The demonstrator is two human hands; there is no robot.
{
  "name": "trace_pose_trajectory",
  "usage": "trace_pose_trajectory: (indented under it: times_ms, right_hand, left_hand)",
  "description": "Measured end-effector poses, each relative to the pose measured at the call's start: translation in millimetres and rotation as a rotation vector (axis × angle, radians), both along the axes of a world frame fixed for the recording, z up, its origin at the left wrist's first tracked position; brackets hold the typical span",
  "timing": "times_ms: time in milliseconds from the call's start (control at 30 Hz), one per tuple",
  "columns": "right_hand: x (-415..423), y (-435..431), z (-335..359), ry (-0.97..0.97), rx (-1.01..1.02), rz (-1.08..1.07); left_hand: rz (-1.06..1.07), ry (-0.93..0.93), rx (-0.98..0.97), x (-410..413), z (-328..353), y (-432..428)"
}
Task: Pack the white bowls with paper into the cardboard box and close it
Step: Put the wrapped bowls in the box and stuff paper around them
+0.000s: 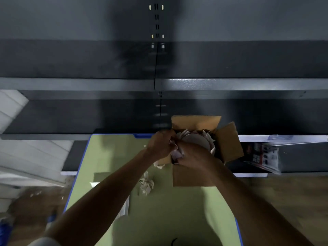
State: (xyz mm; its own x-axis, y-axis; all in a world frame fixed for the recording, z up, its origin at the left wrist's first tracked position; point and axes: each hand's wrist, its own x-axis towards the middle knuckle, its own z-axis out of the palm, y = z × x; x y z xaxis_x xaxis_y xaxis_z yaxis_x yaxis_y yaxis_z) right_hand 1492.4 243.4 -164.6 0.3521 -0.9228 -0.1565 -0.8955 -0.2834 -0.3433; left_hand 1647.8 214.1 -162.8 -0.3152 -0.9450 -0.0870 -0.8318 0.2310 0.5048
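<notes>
Green bench (pixel 159 219), edged in blue, stretches away from you, and your two bare forearms cross it toward its far right corner. Between them a loose wad (pixel 146 185) of crumpled wrapping lies on the green surface. A smaller scrap (pixel 158 165) sits farther on, just beside the near left corner of the cardboard box (pixel 191 178).

The box stands at the far edge of the bench with its opening facing straight up. Its flaps are splayed outward: one toward you, one to the right, one standing at the back.

Your left hand (pixel 160 144) and right hand (pixel 193 155) meet over the left side of the opening. The fingers of both are curled tight round a bunch of paper (pixel 174 154), which they hold at the rim of the box.

Inside the box, toward its far side, sits a white bowl (pixel 194 140) with its round face turned up. The blur does not let you tell whether that face is the mouth or the base. More of the wrapping stands up in points round the bowl, between it and the cardboard walls.

Beyond the bench, dark metal shelving (pixel 230 84) fills the view. A printed package (pixel 260 155) lies on a low shelf to the right of the box, above a wooden floor (pixel 292 201).
</notes>
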Motion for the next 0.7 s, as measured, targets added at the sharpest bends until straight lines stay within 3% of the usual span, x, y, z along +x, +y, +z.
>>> trace_pose_trajectory:
  times_ms: [100, 200, 367, 533, 700]
  right_hand:
    - [5.1, -0.3, -6.4, -0.019, 0.171, -0.062]
    - [6.9, 2.9, -9.0, 0.028, 0.102, -0.088]
    - [0.0, 9.4, -14.1, -0.084, 0.128, -0.089]
    - [10.1, 1.7, -10.3, 0.038, 0.12, -0.091]
    - [18.8, -2.6, -22.6, 0.115, 0.037, -0.105]
  left_hand:
    - [0.028, -0.011, -0.103, -4.9, -2.5, 3.5]
    - [0.05, 0.003, -0.158, -6.1, -2.4, 8.2]
    - [0.085, 0.124, 0.007, 3.0, -12.7, 12.2]
    - [-0.009, 0.12, 0.063, 6.1, -5.6, 8.3]
    - [0.06, -0.03, 0.02, -5.6, -9.6, 2.7]
